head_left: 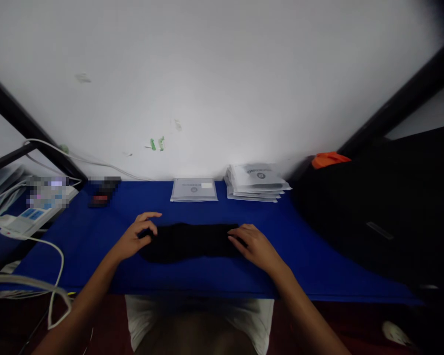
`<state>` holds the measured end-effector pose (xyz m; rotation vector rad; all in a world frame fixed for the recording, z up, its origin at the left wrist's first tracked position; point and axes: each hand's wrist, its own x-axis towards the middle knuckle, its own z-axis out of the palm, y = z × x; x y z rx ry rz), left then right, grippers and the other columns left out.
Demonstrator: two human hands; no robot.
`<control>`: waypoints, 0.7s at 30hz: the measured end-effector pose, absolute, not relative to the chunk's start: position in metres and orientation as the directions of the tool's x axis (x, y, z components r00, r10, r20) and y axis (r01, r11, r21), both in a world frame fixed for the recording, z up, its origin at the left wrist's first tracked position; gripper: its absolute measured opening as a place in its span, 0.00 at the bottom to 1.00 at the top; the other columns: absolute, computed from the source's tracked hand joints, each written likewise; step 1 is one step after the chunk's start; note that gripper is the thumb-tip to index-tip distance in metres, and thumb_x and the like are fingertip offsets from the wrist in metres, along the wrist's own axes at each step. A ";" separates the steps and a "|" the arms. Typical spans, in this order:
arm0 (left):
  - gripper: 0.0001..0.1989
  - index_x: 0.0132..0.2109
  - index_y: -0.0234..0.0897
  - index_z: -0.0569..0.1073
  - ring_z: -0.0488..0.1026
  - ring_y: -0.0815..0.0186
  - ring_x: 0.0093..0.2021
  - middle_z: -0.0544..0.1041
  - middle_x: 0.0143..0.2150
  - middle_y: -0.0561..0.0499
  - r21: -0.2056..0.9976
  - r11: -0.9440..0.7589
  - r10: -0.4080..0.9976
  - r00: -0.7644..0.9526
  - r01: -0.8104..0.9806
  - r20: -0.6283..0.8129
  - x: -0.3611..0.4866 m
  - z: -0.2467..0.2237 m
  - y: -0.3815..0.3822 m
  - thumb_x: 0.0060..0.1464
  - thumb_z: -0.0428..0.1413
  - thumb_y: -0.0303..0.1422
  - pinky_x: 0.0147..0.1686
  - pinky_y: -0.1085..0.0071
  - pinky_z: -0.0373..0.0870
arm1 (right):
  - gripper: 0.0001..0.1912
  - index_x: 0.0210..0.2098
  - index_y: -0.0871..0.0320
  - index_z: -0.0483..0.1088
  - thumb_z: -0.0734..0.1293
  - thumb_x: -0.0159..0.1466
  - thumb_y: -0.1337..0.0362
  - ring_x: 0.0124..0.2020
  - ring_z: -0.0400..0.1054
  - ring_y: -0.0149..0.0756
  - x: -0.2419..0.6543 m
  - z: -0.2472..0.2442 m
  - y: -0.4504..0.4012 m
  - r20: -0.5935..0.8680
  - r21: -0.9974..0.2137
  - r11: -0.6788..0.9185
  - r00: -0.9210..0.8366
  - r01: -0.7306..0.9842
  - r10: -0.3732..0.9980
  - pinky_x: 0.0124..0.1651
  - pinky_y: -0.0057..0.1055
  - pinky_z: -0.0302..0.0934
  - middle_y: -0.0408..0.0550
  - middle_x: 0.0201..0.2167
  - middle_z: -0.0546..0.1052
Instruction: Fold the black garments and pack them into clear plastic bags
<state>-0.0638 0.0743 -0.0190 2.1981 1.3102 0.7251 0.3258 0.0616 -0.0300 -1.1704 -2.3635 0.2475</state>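
Note:
A long black sock point(196, 241) lies stretched flat across the blue tabletop, its details lost in the dark fabric. At its left end is my left hand point(135, 237), with the thumb and fingers apart and the fingertips touching or just over the cloth. My right hand point(254, 246) has its thumb and fingers closed on the other end. Behind the sock, a flat translucent zip bag point(194, 190) with printed lettering rests near the wall. To its right stands a stack of similar bags point(257, 180).
A white power strip point(31, 214) with cables sits at the left edge of the blue table point(222, 278). Near it lies a dark object point(105, 191), partly pixelated. A large black bag or cloth point(373, 212) covers the right side, with an orange item point(329, 159) behind it.

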 end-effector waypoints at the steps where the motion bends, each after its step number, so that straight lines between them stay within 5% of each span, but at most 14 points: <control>1: 0.09 0.34 0.41 0.74 0.65 0.56 0.61 0.69 0.61 0.49 0.623 -0.455 0.873 0.456 0.637 0.172 -0.068 -0.017 0.065 0.58 0.50 0.34 0.60 0.54 0.60 | 0.10 0.43 0.57 0.72 0.60 0.70 0.63 0.37 0.73 0.43 0.326 -0.032 0.061 0.338 -0.361 0.610 -0.511 0.705 0.790 0.44 0.44 0.66 0.51 0.36 0.79; 5: 0.12 0.30 0.41 0.74 0.65 0.51 0.59 0.71 0.59 0.48 0.475 -0.362 0.928 0.359 0.802 0.103 -0.078 -0.028 0.042 0.57 0.55 0.40 0.58 0.48 0.59 | 0.10 0.42 0.56 0.72 0.59 0.70 0.64 0.36 0.74 0.42 0.329 -0.039 0.056 0.356 -0.377 0.592 -0.479 0.712 0.803 0.44 0.44 0.67 0.51 0.35 0.80; 10: 0.22 0.46 0.39 0.73 0.62 0.43 0.59 0.67 0.60 0.39 0.334 -0.065 0.988 0.012 0.940 0.157 -0.079 -0.050 0.035 0.47 0.63 0.44 0.52 0.46 0.64 | 0.09 0.42 0.55 0.72 0.60 0.69 0.64 0.37 0.74 0.42 0.329 -0.041 0.053 0.432 -0.401 0.600 -0.434 0.692 0.790 0.46 0.44 0.66 0.50 0.36 0.80; 13: 0.10 0.38 0.39 0.73 0.62 0.47 0.59 0.69 0.58 0.43 0.346 -0.148 0.985 0.106 0.926 0.139 -0.077 -0.043 0.037 0.49 0.60 0.38 0.53 0.51 0.63 | 0.08 0.42 0.55 0.72 0.61 0.69 0.64 0.38 0.73 0.41 0.331 -0.042 0.051 0.519 -0.417 0.593 -0.355 0.689 0.778 0.45 0.42 0.67 0.49 0.35 0.79; 18: 0.05 0.33 0.40 0.66 0.73 0.60 0.32 0.74 0.28 0.53 0.360 0.109 0.989 -0.065 0.927 -0.133 -0.075 -0.002 0.052 0.52 0.53 0.36 0.31 0.68 0.64 | 0.06 0.41 0.56 0.71 0.62 0.68 0.64 0.36 0.73 0.39 0.334 -0.046 0.050 0.609 -0.428 0.578 -0.250 0.695 0.753 0.41 0.39 0.66 0.48 0.34 0.78; 21: 0.09 0.39 0.42 0.65 0.72 0.62 0.27 0.73 0.27 0.56 0.404 0.202 0.977 -0.209 0.892 -0.027 -0.060 0.018 0.063 0.54 0.53 0.40 0.28 0.70 0.62 | 0.07 0.41 0.56 0.71 0.62 0.69 0.63 0.35 0.72 0.40 0.332 -0.048 0.049 0.592 -0.436 0.570 -0.255 0.697 0.765 0.40 0.39 0.66 0.48 0.33 0.78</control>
